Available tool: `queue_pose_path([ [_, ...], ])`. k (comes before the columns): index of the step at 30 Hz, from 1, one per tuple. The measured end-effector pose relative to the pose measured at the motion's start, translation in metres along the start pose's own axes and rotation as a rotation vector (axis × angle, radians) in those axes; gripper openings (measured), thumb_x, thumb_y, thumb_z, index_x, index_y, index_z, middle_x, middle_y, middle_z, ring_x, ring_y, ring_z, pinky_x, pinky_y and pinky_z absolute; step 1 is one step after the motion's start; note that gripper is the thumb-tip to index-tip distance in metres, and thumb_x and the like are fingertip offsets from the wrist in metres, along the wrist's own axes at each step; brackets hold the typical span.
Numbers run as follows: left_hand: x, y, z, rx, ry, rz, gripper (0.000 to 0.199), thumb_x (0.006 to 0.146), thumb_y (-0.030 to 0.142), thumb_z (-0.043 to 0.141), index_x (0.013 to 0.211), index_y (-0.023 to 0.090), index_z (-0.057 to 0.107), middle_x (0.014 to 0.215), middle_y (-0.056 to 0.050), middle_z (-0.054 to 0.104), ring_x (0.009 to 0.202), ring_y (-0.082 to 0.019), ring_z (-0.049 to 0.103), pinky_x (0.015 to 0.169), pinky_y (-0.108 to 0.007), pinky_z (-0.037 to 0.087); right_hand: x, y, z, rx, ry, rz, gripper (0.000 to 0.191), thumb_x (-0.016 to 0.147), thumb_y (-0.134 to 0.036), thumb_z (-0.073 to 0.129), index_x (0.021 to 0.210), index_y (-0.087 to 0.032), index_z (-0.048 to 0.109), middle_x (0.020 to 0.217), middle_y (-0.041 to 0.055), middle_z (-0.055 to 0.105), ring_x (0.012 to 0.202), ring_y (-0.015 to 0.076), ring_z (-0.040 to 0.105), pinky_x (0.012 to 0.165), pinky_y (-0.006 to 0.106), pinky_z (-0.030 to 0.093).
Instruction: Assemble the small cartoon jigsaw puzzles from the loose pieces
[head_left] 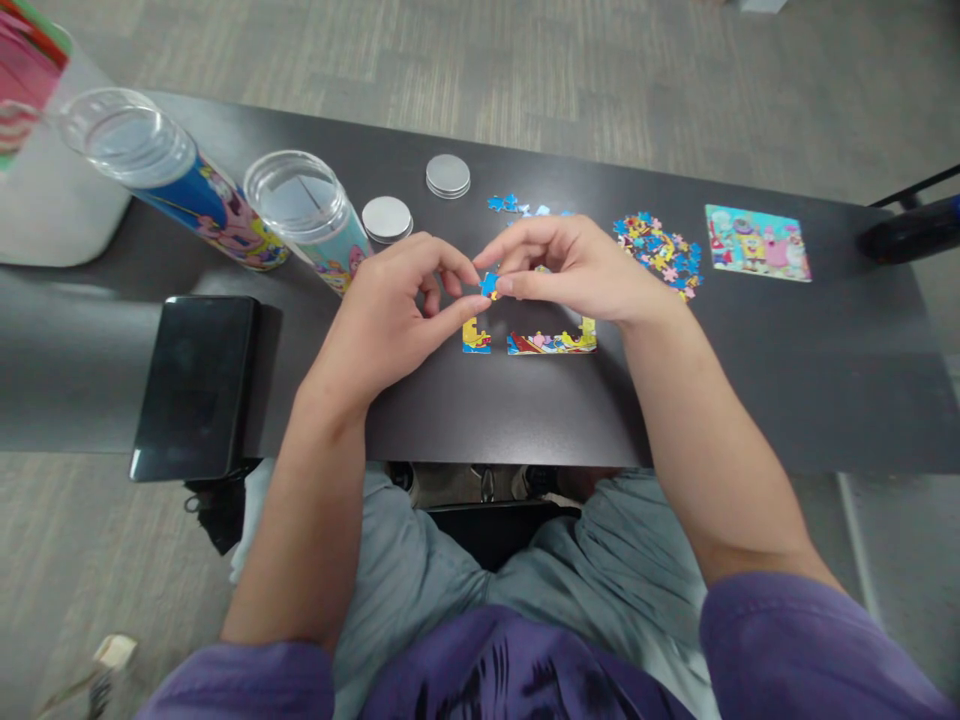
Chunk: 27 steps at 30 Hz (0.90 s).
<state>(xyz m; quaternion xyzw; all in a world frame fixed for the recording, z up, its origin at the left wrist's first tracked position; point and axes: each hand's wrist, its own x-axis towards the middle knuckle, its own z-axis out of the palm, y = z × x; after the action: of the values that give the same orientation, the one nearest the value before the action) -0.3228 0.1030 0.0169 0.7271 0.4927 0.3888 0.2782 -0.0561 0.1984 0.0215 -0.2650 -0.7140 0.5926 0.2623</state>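
A small blue and yellow jigsaw puzzle piece is held up between my two hands, over the dark table. My left hand has thumb and fingers closed at its left side. From the right, my right hand pinches the same piece between thumb and fingers. Just below lies a partly joined puzzle edge, with a gap between it and a short corner section on the left. Part of the puzzle behind my right hand is hidden. Several loose blue pieces lie beyond my hands.
A heap of mixed pieces lies right of my right hand, beside a picture card. Two clear-topped printed canisters and two silver lids stand left. A black tablet-like device rests at the table's front left.
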Motion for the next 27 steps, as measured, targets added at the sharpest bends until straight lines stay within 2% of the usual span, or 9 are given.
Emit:
queue_pose_path([
  [7, 0.001, -0.003, 0.003, 0.013, 0.022, 0.003, 0.023, 0.11, 0.051, 0.093, 0.108, 0.028, 0.087, 0.1, -0.003, 0.081, 0.081, -0.021, 0.066, 0.077, -0.041, 0.056, -0.002, -0.003, -0.002, -0.017, -0.069, 0.037, 0.056, 0.091, -0.064, 0.12, 0.118, -0.025, 0.091, 0.09, 0.0024, 0.091, 0.084, 0.0215, 0.083, 0.076, 0.033, 0.061],
  [11, 0.001, -0.001, 0.004, 0.012, 0.016, -0.005, 0.02, 0.112, 0.049, 0.089, 0.109, 0.029, 0.086, 0.101, -0.003, 0.082, 0.079, -0.021, 0.065, 0.078, -0.042, 0.058, -0.001, -0.003, -0.002, 0.011, -0.062, 0.047, 0.06, 0.087, -0.064, 0.123, 0.116, -0.025, 0.088, 0.092, 0.003, 0.093, 0.083, 0.0207, 0.082, 0.078, 0.033, 0.062],
  [16, 0.003, -0.002, 0.004, -0.008, 0.01, 0.012, 0.021, 0.107, 0.049, 0.094, 0.11, 0.03, 0.085, 0.102, -0.001, 0.082, 0.076, -0.019, 0.063, 0.077, -0.042, 0.057, -0.003, -0.007, 0.0, 0.001, 0.003, 0.077, 0.069, 0.082, -0.068, 0.126, 0.113, -0.028, 0.077, 0.086, -0.0027, 0.085, 0.076, 0.0182, 0.074, 0.074, 0.033, 0.056],
  [19, 0.004, -0.004, 0.006, -0.019, 0.01, -0.009, 0.024, 0.11, 0.052, 0.089, 0.109, 0.029, 0.088, 0.105, -0.003, 0.083, 0.079, -0.019, 0.064, 0.076, -0.04, 0.055, -0.004, -0.009, 0.003, -0.01, -0.005, 0.085, 0.074, 0.08, -0.066, 0.127, 0.109, -0.029, 0.071, 0.084, -0.0042, 0.081, 0.075, 0.0177, 0.073, 0.072, 0.033, 0.053],
  [23, 0.004, -0.002, 0.008, -0.022, 0.026, -0.024, 0.022, 0.113, 0.047, 0.083, 0.106, 0.027, 0.088, 0.102, -0.004, 0.084, 0.085, -0.02, 0.067, 0.078, -0.038, 0.056, -0.003, -0.009, 0.009, -0.017, -0.017, 0.08, 0.073, 0.08, -0.064, 0.127, 0.104, -0.03, 0.067, 0.086, -0.0027, 0.081, 0.077, 0.0192, 0.074, 0.074, 0.034, 0.055],
  [27, 0.004, 0.0, 0.01, -0.06, 0.007, -0.083, 0.017, 0.11, 0.041, 0.083, 0.104, 0.025, 0.085, 0.094, -0.002, 0.082, 0.082, -0.02, 0.066, 0.074, -0.035, 0.053, -0.004, -0.009, 0.012, -0.06, -0.02, 0.064, 0.068, 0.079, -0.057, 0.127, 0.099, -0.03, 0.068, 0.084, -0.0022, 0.081, 0.079, 0.021, 0.074, 0.078, 0.036, 0.059],
])
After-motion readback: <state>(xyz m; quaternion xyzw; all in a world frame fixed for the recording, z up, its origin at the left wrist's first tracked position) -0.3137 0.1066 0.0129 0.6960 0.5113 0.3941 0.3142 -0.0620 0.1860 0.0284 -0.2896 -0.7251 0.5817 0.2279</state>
